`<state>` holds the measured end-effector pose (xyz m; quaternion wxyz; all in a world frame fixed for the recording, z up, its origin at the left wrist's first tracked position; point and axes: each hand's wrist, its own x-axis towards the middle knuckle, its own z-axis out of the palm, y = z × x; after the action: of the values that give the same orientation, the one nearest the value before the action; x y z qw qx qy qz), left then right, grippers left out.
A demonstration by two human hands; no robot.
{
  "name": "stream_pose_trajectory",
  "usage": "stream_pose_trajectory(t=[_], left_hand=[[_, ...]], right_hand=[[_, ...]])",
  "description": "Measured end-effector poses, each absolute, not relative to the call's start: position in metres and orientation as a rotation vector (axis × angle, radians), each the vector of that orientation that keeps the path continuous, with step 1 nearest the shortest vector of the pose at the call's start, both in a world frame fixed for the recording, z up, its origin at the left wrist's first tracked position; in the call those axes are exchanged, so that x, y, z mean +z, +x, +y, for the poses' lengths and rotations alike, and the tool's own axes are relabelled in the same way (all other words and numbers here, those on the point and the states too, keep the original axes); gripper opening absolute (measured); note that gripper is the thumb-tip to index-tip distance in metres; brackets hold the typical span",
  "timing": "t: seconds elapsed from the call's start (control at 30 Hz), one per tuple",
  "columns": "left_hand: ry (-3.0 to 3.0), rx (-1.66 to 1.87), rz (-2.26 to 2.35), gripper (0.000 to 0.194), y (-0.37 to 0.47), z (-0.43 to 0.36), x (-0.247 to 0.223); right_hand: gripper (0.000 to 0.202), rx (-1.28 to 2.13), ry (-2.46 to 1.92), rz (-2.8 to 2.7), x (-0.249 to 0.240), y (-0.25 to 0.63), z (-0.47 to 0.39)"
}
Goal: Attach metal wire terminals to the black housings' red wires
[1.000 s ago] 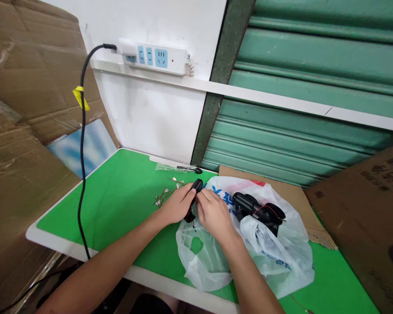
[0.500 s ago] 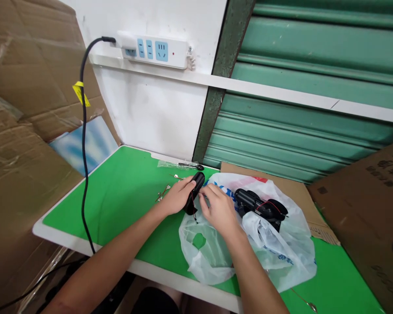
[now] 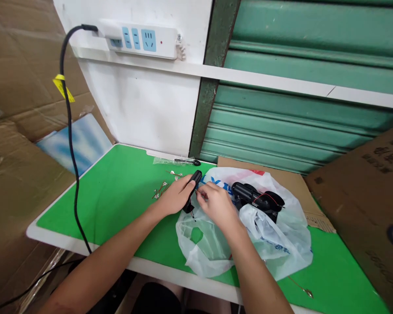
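My left hand (image 3: 176, 195) is wrapped round a black plastic part (image 3: 197, 177), which is tilted, with thin wires hanging from its lower end. Close to the right side of that part, my right hand (image 3: 216, 201) has its thumb and fingertips pinched together; what they hold is too small to make out. Beneath and beside my hands spreads a white plastic bag (image 3: 294, 244). More black parts (image 3: 258, 198) with a red wire lie on the bag at the right. Small metal pieces with wires (image 3: 159, 192) are scattered left of my left hand.
The green table top (image 3: 94, 196) has a black cable (image 3: 72, 152) hanging over its left side. Cardboard (image 3: 19, 109) stands at the left, a carton (image 3: 363, 196) at the right. A packaged black item (image 3: 186, 162) lies at the back edge. One wired metal piece (image 3: 308, 293) lies front right.
The camera view has shifted slightly. The black part in my left hand has turned so that it looks narrower, and my right fingertips have drawn together beside it.
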<state>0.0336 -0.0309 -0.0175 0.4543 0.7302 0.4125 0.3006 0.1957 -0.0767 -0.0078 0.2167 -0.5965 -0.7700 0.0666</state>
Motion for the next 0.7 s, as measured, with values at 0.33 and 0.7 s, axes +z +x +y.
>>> stream_pose_trajectory(t=[0.33, 0.7], left_hand=[[1.840, 0.750, 0.941, 0.036, 0.0380, -0.0364, -0.0125], [1.695, 0.798, 0.997, 0.036, 0.0404, -0.0342, -0.0143]], right_hand=[[0.014, 0.185, -1.763, -2.202, -0.0026, 0.1911, -0.0772], [0.016, 0.129, -1.730, -2.197, -0.0043, 0.1916, -0.0791]])
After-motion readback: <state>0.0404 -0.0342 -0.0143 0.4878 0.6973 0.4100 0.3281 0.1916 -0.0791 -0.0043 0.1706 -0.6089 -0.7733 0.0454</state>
